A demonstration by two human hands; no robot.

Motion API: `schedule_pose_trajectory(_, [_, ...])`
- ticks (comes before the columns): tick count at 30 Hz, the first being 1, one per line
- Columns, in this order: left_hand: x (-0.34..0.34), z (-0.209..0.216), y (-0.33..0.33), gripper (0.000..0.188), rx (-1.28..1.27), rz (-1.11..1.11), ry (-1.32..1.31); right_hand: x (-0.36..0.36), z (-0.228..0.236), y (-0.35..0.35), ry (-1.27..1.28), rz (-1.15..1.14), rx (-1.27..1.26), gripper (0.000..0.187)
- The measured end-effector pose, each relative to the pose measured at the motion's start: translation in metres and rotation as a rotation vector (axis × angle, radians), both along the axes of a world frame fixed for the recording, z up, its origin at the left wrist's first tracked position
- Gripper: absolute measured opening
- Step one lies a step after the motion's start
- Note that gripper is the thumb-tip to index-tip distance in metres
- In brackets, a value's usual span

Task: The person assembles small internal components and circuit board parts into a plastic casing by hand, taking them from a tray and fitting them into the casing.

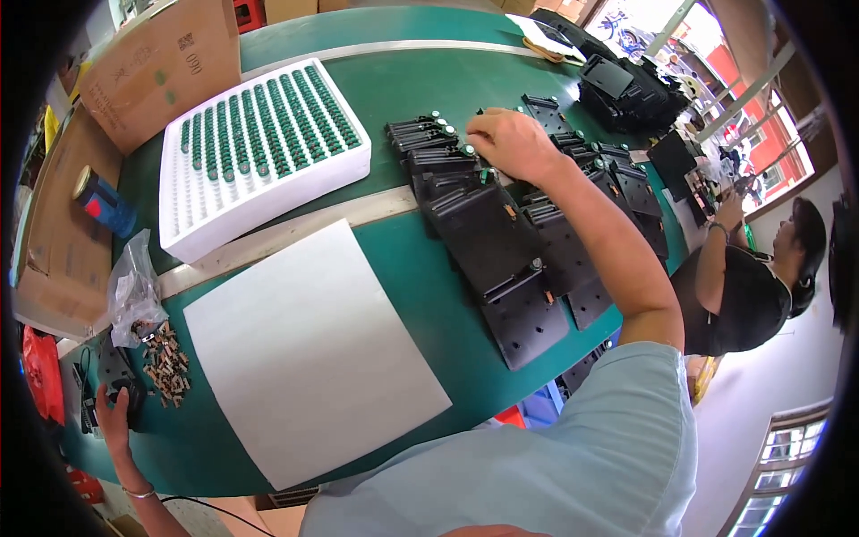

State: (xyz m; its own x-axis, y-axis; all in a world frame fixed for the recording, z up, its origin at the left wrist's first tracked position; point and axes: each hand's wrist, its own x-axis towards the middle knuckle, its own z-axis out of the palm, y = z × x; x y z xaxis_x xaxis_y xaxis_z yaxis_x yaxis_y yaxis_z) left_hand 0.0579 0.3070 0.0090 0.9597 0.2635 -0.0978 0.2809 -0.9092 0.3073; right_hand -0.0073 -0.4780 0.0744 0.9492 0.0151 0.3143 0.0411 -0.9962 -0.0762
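My right hand (516, 146) reaches over black plastic panels (488, 237) laid in overlapping stacks on the green table. Its fingers curl down at the far edge of the stacks, beside small green-and-white round ends, and what they grip is hidden. At the far left, my left hand (114, 419) has its fingers and thumb around a black plastic piece (134, 391). Next to that hand lies a loose pile of small copper-and-dark parts (167, 365). Between my arms a white foam sheet (313, 358) lies flat.
A white foam tray (277, 197) holds rows of green-topped cylinders. Behind it stands a cardboard box (161, 76), with a blue jar (106, 206) and a clear plastic bag (134, 286) nearby. Black moulded parts (626, 94) are heaped far right. Another person (752, 286) sits at right.
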Motion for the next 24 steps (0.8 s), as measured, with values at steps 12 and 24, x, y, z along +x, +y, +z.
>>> schedule_pose_trajectory(12, [0.034,-0.067,0.071,0.068,-0.297,0.147,-0.006,-0.046,0.012,-0.235,0.206,-0.822,-0.211,0.028])
schedule_pose_trajectory(24, [-0.002,-0.069,0.151,0.056,-0.339,0.150,-0.103,-0.037,0.010,-0.357,0.088,-0.927,-0.794,0.033])
